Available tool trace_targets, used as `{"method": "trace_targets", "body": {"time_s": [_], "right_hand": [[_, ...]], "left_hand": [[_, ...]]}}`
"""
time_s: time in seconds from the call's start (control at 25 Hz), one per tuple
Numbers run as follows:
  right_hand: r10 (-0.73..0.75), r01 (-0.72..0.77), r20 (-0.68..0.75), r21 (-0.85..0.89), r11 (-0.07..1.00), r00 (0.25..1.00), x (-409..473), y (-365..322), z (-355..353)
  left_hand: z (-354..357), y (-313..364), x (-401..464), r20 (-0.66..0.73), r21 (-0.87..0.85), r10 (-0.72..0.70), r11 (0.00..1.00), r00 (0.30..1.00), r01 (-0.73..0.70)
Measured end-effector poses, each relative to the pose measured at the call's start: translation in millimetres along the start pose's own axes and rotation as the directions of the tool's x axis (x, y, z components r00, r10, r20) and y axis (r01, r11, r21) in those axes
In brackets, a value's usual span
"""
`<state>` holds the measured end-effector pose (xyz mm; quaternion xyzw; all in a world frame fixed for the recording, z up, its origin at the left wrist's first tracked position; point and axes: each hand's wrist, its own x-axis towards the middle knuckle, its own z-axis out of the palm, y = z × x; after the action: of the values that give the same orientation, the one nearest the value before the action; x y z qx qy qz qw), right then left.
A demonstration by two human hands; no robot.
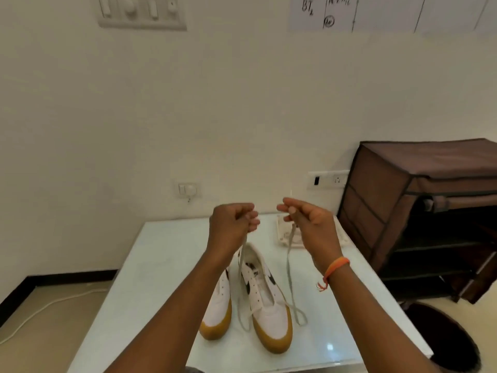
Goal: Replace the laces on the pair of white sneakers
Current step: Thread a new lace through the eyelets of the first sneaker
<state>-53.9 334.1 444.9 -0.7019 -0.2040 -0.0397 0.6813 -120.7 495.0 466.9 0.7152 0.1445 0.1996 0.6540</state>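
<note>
**A:** Any writing you can read?

**B:** Little. A sheet of paper (pixel 376 12) at the top of the wall has ruled lines and handwritten "BT" with a small 2 below it; the scribbles next to that are too blurred to read. Each sneaker carries a dark curved side mark, and the tongue of the right sneaker (pixel 265 297) has a small dark label — too small to make out.

**A:** Counts?

**B:** Two white sneakers with tan rubber toes, side by side on the pale table (pixel 150 265), toes toward the camera. The left sneaker (pixel 219 310) is partly hidden by the forearm. One lace (pixel 290 270), off-white, passes through the eyelets nearest the toe of the right sneaker, and both its ends rise to the hands. Two hands, one orange wrist thread (pixel 336 266) on the right one. Three switch plates on the wall. One whitish flat thing (pixel 285 232) at the table's far edge; I cannot tell what it is.

**A:** The grips?

**B:** The left hand (pixel 232 220) is curled round one end of the lace, held above the table. The right hand (pixel 306 219) pinches the other end between thumb and fingers, at the same height, a little apart from the left.

**A:** Anything else?

**B:** A brown fabric rack (pixel 419 200) stands right of the table, a white cable (pixel 53 302) lies on the floor to the left.
</note>
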Motion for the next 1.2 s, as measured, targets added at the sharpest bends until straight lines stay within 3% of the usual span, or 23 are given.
{"method": "trace_targets", "body": {"time_s": [0.16,0.28,0.4,0.52,0.88,1.04,1.12,1.2], "right_hand": [[-0.158,0.157,0.015,0.060,0.986,0.987,7.9,-95.1,-4.6],[-0.207,0.209,-0.039,0.089,0.974,0.978,9.2,-144.6,-7.0],[-0.209,0.219,-0.085,0.142,0.965,0.974,14.3,-183.3,-7.1],[-0.228,0.237,-0.080,0.132,0.963,0.970,20.2,-216.2,-4.5],[-0.203,0.226,-0.194,0.103,0.969,0.960,24.2,-221.0,6.6],[-0.168,0.195,-0.164,0.168,0.966,0.972,28.7,-205.8,3.8],[-0.149,0.152,-0.140,0.008,0.988,0.979,30.4,-165.7,-8.3],[-0.125,0.084,-0.079,-0.398,0.914,0.989,32.5,-100.6,-27.0]], "left_hand": [[4.4,73.6,-6.9,-0.105,-0.008,0.253,0.967,0.962,-0.255],[4.4,118.0,-16.3,-0.142,-0.123,0.238,0.959,0.961,-0.256],[3.9,155.1,-22.0,-0.088,-0.296,0.223,0.925,0.971,-0.240],[5.2,183.2,-29.2,-0.002,-0.272,0.306,0.916,0.952,-0.295],[6.6,193.6,-32.8,-0.118,-0.147,0.351,0.919,0.929,-0.365],[-1.6,184.8,-23.7,0.023,-0.164,0.247,0.957,0.969,-0.240],[-9.4,148.3,-11.9,0.075,0.032,0.132,0.990,0.988,-0.135],[-13.7,83.1,-2.3,0.146,0.347,0.015,0.936,0.989,-0.065]]}}
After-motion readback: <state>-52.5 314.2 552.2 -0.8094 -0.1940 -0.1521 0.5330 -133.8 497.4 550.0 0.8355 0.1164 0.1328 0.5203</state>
